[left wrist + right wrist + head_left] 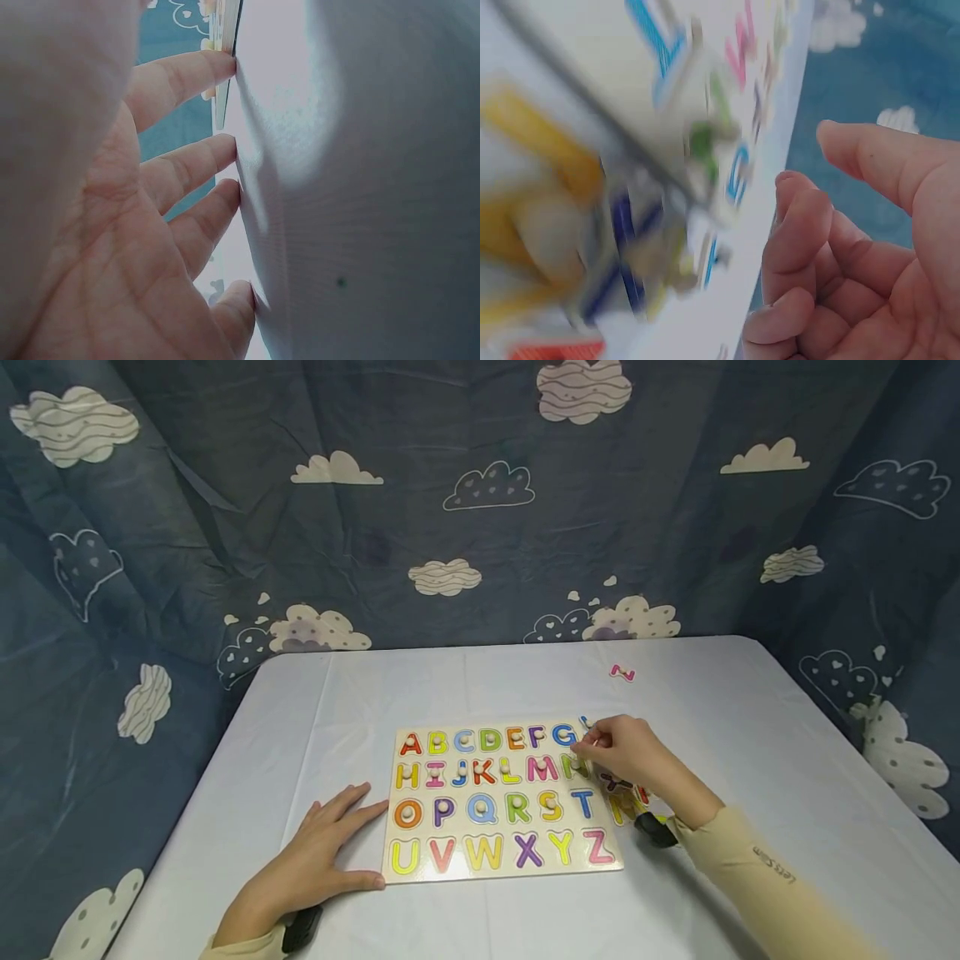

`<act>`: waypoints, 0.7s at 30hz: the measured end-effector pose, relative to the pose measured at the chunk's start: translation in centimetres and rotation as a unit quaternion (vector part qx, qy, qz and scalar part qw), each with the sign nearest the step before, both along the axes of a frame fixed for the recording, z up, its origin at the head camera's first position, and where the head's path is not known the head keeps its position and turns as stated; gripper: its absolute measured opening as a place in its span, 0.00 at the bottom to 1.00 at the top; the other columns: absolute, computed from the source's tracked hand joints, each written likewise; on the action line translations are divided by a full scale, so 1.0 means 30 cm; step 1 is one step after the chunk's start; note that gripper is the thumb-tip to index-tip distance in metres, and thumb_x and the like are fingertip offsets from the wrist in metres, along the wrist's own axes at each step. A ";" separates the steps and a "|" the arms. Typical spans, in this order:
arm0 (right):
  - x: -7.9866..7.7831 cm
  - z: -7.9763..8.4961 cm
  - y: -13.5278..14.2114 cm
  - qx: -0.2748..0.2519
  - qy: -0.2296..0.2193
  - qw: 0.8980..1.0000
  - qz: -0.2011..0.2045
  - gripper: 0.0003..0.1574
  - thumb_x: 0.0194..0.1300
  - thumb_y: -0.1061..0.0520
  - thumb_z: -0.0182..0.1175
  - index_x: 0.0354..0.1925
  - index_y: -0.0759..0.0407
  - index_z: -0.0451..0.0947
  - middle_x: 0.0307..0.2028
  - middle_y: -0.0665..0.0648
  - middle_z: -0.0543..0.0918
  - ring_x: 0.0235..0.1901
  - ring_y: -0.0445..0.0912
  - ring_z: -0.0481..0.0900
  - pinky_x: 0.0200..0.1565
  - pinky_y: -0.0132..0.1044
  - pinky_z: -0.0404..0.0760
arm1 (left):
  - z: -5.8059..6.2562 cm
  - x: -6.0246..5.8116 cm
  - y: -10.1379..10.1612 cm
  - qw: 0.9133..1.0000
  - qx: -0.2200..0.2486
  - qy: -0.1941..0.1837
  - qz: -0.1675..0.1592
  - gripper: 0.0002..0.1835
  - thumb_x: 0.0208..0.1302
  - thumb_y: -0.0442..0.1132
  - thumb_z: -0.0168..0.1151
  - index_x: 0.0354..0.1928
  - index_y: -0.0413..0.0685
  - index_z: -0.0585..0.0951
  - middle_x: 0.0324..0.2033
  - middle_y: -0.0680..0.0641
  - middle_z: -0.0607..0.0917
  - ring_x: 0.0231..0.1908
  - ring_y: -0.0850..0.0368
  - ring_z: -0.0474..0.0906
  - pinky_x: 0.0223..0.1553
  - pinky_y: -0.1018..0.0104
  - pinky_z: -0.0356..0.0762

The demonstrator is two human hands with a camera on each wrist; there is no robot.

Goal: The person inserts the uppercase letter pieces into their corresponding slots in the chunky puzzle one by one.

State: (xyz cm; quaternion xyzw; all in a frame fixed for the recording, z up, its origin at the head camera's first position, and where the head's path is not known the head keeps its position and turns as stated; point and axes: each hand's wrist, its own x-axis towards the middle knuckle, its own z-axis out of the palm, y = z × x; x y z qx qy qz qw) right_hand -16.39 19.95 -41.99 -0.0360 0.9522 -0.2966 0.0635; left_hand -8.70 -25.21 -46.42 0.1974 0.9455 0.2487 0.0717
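Note:
A wooden alphabet puzzle board (498, 878) lies on the table, with knobbed letters in its upper rows and flat, knobless letter shapes along the bottom row. At its left edge is my left hand (315, 852), fingers spread, thumb and a fingertip touching the edge. In the left wrist view the fingertips of the left hand (112, 217) rest on the white cloth. My right hand (633, 752) hovers by the top right corner, near the blue G (564, 734) and green N (576, 767). In the right wrist view the right hand (855, 262) has thumb and bent index finger apart, nothing between them.
Loose letters lie right of the board, partly under my right arm: a yellow one (617, 810), a dark X (613, 782) and a red one (642, 794). A blue piece (586, 722) sits by the top corner. Farther back lies a pink letter (622, 672).

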 end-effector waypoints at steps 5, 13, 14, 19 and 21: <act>-0.102 0.001 0.054 0.034 -0.006 0.999 -0.034 0.21 0.73 0.46 0.69 0.35 0.63 0.83 0.26 0.55 0.77 0.30 0.47 0.74 0.30 0.34 0.71 | 0.002 0.000 0.001 1.000 0.000 -0.005 0.000 0.54 0.46 0.68 0.83 0.77 0.60 0.76 0.81 0.40 0.67 0.82 0.32 0.58 0.78 0.20 0.48; -0.190 -0.019 0.072 0.059 -0.031 0.996 -0.060 0.22 0.73 0.47 0.69 0.31 0.63 0.82 0.28 0.57 0.79 0.32 0.48 0.76 0.31 0.34 0.72 | 0.000 0.000 0.001 1.000 0.011 0.008 -0.006 0.53 0.47 0.68 0.82 0.76 0.60 0.76 0.80 0.39 0.68 0.81 0.31 0.59 0.77 0.19 0.49; -0.196 -0.020 0.071 0.062 -0.035 0.996 -0.061 0.22 0.73 0.47 0.69 0.31 0.63 0.82 0.28 0.57 0.79 0.32 0.48 0.76 0.32 0.34 0.72 | 0.000 0.000 0.000 1.000 0.013 0.010 -0.007 0.53 0.47 0.68 0.82 0.76 0.60 0.76 0.80 0.39 0.68 0.81 0.31 0.60 0.77 0.19 0.49; -0.212 -0.018 0.062 0.074 -0.055 0.993 -0.068 0.22 0.73 0.47 0.70 0.33 0.65 0.82 0.30 0.59 0.79 0.34 0.50 0.77 0.34 0.35 0.74 | 0.000 -0.001 0.000 1.000 0.009 0.009 -0.005 0.53 0.46 0.69 0.82 0.76 0.61 0.76 0.80 0.40 0.68 0.81 0.31 0.60 0.77 0.19 0.49; -0.213 -0.019 0.059 0.082 -0.062 0.992 -0.070 0.22 0.73 0.47 0.70 0.34 0.66 0.83 0.31 0.60 0.80 0.34 0.50 0.78 0.35 0.35 0.75 | 0.001 0.000 0.001 1.000 0.009 0.004 -0.003 0.53 0.46 0.69 0.82 0.76 0.62 0.76 0.81 0.40 0.68 0.81 0.31 0.59 0.77 0.20 0.48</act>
